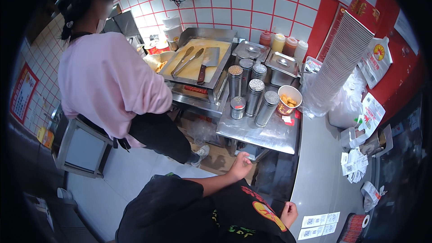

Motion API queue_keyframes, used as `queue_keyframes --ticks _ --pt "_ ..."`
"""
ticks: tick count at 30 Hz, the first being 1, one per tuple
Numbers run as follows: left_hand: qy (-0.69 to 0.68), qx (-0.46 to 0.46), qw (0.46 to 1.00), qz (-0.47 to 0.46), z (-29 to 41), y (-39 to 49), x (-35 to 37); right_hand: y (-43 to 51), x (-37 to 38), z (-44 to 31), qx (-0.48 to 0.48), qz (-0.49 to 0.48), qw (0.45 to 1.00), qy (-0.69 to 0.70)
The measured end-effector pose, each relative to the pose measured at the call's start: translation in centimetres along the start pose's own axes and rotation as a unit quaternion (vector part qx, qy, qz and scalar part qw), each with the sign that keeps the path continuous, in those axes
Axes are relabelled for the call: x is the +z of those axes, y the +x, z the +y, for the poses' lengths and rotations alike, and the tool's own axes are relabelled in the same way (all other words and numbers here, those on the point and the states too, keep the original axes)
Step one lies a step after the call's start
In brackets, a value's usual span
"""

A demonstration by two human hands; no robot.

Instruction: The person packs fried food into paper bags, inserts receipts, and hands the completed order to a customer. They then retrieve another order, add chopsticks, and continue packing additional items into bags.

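Observation:
My left hand hangs in front of my apron, just short of the steel table. Its fingers are loosely curled and slightly apart, with nothing visible in them. My right hand is beside the edge of the grey counter, near printed paper slips. Its fingers are curled, and the apron partly hides it. On the steel table stand several metal shakers with perforated lids. A paper cup of fried food pieces is to their right, with small red and white packets by it.
A co-worker in a pink top stands at left. A cleaver and tongs lie on a cutting board. Lidded steel containers, sauce bottles, and a tall leaning stack of paper cups are farther back.

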State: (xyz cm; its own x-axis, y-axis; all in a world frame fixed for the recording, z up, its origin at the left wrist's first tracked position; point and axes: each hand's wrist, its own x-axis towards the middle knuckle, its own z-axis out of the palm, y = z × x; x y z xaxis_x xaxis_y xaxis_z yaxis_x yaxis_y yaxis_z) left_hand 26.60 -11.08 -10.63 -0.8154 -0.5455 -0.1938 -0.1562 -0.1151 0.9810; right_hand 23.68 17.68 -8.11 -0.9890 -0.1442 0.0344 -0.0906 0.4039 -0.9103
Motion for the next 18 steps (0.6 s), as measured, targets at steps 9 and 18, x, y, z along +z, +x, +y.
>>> queue_keyframes --ticks 9,18 --pt "0.007 0.005 1.000 0.007 0.3 -0.6 -0.8 -0.1 0.1 -0.2 -0.048 -0.002 0.998 -0.034" --pt "-0.051 -0.025 0.998 0.016 1.0 -1.3 -1.0 -0.2 -0.2 0.8 -0.073 -0.012 0.994 -0.080"
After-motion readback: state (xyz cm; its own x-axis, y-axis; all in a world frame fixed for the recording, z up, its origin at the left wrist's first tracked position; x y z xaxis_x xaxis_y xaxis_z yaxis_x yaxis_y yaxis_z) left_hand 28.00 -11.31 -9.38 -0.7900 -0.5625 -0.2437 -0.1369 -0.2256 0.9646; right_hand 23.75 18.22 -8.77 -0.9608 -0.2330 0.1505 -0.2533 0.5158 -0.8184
